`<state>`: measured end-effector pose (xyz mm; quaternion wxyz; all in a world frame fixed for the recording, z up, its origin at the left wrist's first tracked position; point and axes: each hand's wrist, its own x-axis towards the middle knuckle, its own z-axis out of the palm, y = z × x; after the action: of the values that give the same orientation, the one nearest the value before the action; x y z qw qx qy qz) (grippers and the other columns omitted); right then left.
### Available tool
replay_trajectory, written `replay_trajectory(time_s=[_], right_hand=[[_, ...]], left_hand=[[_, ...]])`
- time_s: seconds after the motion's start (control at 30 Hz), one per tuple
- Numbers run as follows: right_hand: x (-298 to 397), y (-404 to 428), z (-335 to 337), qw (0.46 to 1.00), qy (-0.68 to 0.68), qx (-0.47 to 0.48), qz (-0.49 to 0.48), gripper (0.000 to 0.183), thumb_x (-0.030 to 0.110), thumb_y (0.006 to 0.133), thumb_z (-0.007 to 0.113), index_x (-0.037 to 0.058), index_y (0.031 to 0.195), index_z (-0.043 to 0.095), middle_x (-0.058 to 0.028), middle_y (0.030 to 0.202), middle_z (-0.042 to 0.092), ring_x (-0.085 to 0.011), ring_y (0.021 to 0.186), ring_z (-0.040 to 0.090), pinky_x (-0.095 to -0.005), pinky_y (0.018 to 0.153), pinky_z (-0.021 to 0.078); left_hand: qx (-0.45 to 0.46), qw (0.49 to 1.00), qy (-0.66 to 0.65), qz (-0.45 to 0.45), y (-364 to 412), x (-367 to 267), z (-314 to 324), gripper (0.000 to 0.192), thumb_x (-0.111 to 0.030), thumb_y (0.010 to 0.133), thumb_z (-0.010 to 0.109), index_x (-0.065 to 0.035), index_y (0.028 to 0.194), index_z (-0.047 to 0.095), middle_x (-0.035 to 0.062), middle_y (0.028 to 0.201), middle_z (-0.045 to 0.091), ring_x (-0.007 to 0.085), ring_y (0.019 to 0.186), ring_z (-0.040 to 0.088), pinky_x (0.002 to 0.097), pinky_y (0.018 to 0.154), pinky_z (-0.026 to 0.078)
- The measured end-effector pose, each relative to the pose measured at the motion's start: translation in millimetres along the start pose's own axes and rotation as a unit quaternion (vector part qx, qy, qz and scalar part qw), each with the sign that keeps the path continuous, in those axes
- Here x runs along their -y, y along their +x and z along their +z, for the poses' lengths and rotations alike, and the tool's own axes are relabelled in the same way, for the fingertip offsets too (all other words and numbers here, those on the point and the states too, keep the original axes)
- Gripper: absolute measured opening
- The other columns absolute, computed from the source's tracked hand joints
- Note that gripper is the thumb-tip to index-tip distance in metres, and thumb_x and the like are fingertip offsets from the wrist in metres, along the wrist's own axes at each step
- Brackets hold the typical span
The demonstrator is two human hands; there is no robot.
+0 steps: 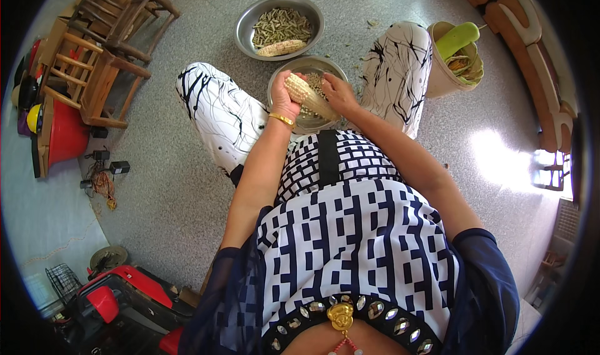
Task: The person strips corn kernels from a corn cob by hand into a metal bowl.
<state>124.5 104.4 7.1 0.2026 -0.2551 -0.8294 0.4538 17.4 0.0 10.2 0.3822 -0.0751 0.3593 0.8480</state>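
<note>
My left hand (286, 97), with a gold bracelet at its wrist, is closed around a pale ear of corn (300, 88). The ear lies slanted over a metal basin (338, 67) between my knees; part of it is bare of kernels. My right hand (339, 92) is at the ear's right side with bent fingers; whether it grips anything is not clear. Loose kernels (315, 79) lie in the basin below. Just beyond, a larger metal bowl (241, 29) holds many greenish-brown pods (281, 26) and another ear of corn (281, 48).
A pale bucket (433, 78) with a green gourd (457, 40) and husks stands beyond my right knee. Wooden chairs (112, 88), a red container (68, 132) and tangled cords (102, 181) are at left. Wooden seating (525, 64) curves along the right. Small scraps dot the floor near the bowls.
</note>
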Motion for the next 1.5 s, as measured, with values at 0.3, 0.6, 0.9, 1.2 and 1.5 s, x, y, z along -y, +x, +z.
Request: replay_trajectory(time_s=[0.3,0.6,0.9,1.2,1.5], right_hand=[[3.8,-2.7,-0.8,0.979,0.032,0.202,0.024,0.036,0.035,0.086,0.043,0.0006,0.087,0.055,-0.0204,0.076,0.057,-0.0333,0.075,0.056,-0.0396,0.066,0.0415],[9.9,-4.8,-4.0,0.998,0.001,0.062,-0.034,0.032,0.033,0.088,0.044,0.0015,0.090,0.051,-0.0151,0.069,0.053,-0.0215,0.061,0.053,-0.0339,0.056,0.0415],[29.7,-8.6,-19.8,0.996,-0.086,0.016,-0.030,0.032,0.029,0.082,0.051,0.0019,0.099,0.050,-0.0195,0.086,0.058,-0.0355,0.081,0.055,-0.0419,0.068,0.0418],[25.3,-8.4,-19.7,0.993,-0.097,-0.003,-0.073,0.032,0.028,0.081,0.052,0.0031,0.100,0.049,-0.0186,0.087,0.058,-0.0359,0.082,0.055,-0.0427,0.069,0.0422],[28.4,-8.6,-17.9,0.995,-0.050,0.053,-0.070,0.030,0.027,0.082,0.051,0.0034,0.100,0.049,-0.0197,0.089,0.058,-0.0366,0.083,0.054,-0.0425,0.070,0.0415]], left_hand=[[0.026,0.998,-0.036,0.043,3.9,0.7,-1.0,0.036,-0.037,0.081,0.054,-0.0028,0.093,0.049,0.0137,0.086,0.057,0.0260,0.082,0.056,0.0390,0.078,0.045],[0.053,0.995,0.062,0.051,-3.3,-3.4,4.0,0.035,-0.036,0.082,0.055,-0.0092,0.104,0.048,0.0056,0.096,0.055,0.0167,0.087,0.055,0.0328,0.070,0.048],[0.048,0.956,0.258,0.129,-20.0,-4.0,19.7,0.070,-0.028,0.069,0.072,-0.0057,0.122,0.032,0.0063,0.106,0.049,0.0138,0.093,0.050,0.0253,0.069,0.045],[0.049,0.949,0.266,0.163,-17.5,-3.1,17.3,0.047,-0.032,0.083,0.055,-0.0036,0.117,0.039,0.0072,0.105,0.050,0.0136,0.092,0.051,0.0269,0.074,0.046],[-0.020,0.966,0.199,0.161,-10.5,-12.1,4.8,0.033,-0.035,0.087,0.047,-0.0083,0.106,0.047,0.0050,0.092,0.057,0.0147,0.080,0.058,0.0281,0.067,0.050]])
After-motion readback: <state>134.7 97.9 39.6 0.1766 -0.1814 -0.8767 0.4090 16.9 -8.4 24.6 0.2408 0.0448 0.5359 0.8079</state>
